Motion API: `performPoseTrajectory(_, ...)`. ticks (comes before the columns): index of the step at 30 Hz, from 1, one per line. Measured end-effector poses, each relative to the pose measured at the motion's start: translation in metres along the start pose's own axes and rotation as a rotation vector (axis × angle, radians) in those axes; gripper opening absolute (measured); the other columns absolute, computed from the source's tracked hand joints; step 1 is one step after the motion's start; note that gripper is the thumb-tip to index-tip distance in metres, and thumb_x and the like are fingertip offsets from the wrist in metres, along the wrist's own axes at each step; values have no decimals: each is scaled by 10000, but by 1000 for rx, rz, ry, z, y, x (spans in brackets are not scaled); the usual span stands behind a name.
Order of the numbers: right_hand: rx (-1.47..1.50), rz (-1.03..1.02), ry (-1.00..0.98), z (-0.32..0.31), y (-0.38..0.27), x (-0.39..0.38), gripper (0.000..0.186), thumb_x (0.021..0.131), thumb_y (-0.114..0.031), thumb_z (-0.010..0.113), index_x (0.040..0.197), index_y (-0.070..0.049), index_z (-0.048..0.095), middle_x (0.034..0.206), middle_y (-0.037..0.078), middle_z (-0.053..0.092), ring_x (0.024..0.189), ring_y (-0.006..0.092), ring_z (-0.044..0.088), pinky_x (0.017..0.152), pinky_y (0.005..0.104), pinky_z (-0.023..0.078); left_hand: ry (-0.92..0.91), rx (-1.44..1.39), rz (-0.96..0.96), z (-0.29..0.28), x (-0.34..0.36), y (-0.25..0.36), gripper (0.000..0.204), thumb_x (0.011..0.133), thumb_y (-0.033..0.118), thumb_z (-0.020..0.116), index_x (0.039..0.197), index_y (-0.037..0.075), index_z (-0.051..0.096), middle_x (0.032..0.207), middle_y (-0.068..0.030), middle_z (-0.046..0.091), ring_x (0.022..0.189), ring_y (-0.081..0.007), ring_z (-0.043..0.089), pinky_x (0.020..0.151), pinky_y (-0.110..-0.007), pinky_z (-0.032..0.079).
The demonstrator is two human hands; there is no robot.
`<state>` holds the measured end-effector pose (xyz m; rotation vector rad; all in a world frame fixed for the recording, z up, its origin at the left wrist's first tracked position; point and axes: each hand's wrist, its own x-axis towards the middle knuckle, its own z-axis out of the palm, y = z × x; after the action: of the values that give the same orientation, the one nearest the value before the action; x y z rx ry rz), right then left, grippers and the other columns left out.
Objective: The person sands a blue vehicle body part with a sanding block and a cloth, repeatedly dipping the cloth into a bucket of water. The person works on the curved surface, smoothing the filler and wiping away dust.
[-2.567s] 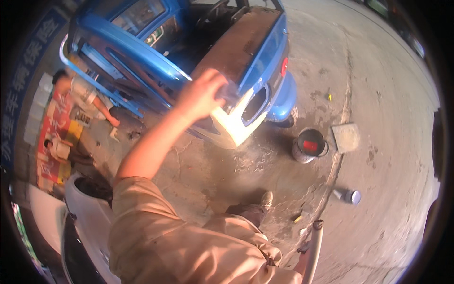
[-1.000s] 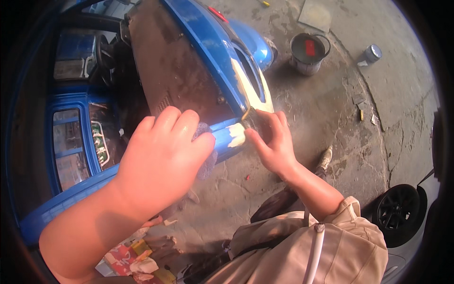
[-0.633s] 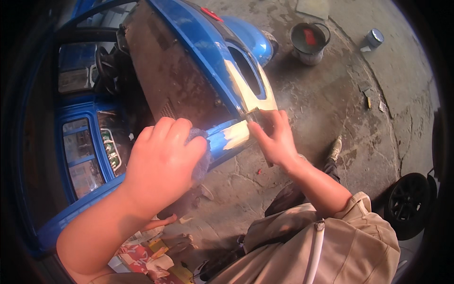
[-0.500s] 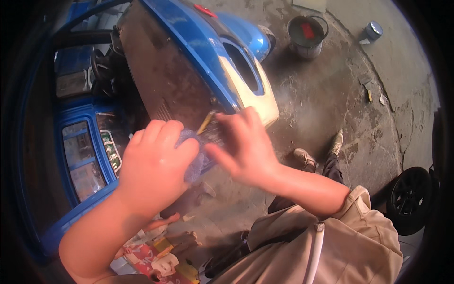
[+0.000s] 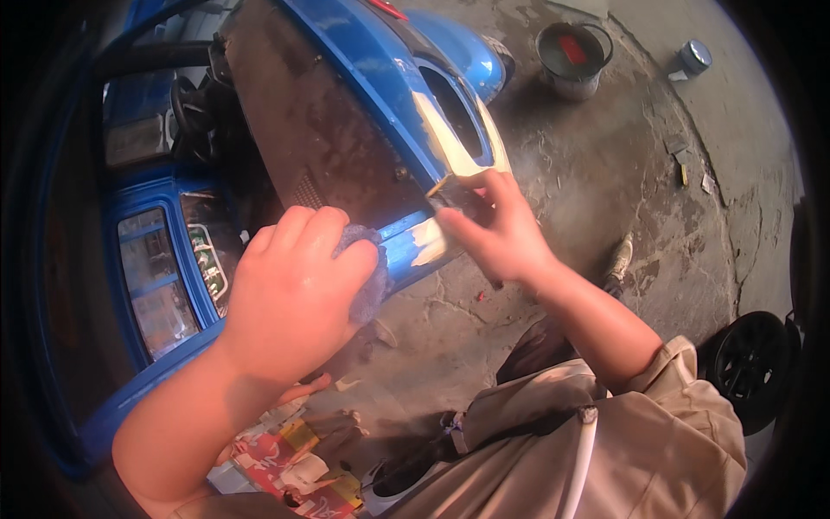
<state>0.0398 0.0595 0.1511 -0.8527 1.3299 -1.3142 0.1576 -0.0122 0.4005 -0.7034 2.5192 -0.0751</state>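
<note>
Left hand: the left hand [image 5: 294, 298] is curled shut around a grey sanding pad [image 5: 367, 277] and presses it on the lower edge of the blue vehicle body panel [image 5: 372, 95]. Compared with half a second ago, it sits in almost the same place.
Pad: only its right part shows past the fingertips; it touches the blue edge just left of the pale filler patch [image 5: 428, 242].
Panel: it runs from above the left hand up and to the right, with a dark oval opening [image 5: 454, 112] above the right hand and a cream filler band along its rim.
Right hand: the right hand [image 5: 497, 233] pinches a thin putty scraper [image 5: 445, 189], fingers closed on it, the blade lying on the filler at the panel corner. Half a second ago this hand was lower and touching the left hand; now the two hands are apart, with the filler patch between them.
Floor: concrete floor [image 5: 605, 190] lies beyond the right hand.
Far right: a bucket [image 5: 575, 56] with something red inside stands well above the right hand, and a small tin can [image 5: 693, 57] stands right of it.
Below the left hand: crumpled coloured papers [image 5: 294, 454] lie on the floor.
</note>
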Motion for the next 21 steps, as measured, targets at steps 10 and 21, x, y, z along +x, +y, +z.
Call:
performPoseTrajectory(10,-188,-154,-38,3,-17,-5,544,900,-341,780,1271,12,598,1174,224,560,1023,346,626,901,449,543,-14,-32,-16,5,0,-3,470,566,172,929,954,86,677,1137,-127,638,1065,-322,625,846,-436,536)
performPoseTrajectory(21,-178,-32,-37,-7,-10,3,545,901,-339,785,1280,10,609,1159,211,564,1037,338,639,914,429,548,69,-49,29,7,2,-6,312,639,160,806,921,126,678,995,-70,590,954,-260,599,748,-375,494)
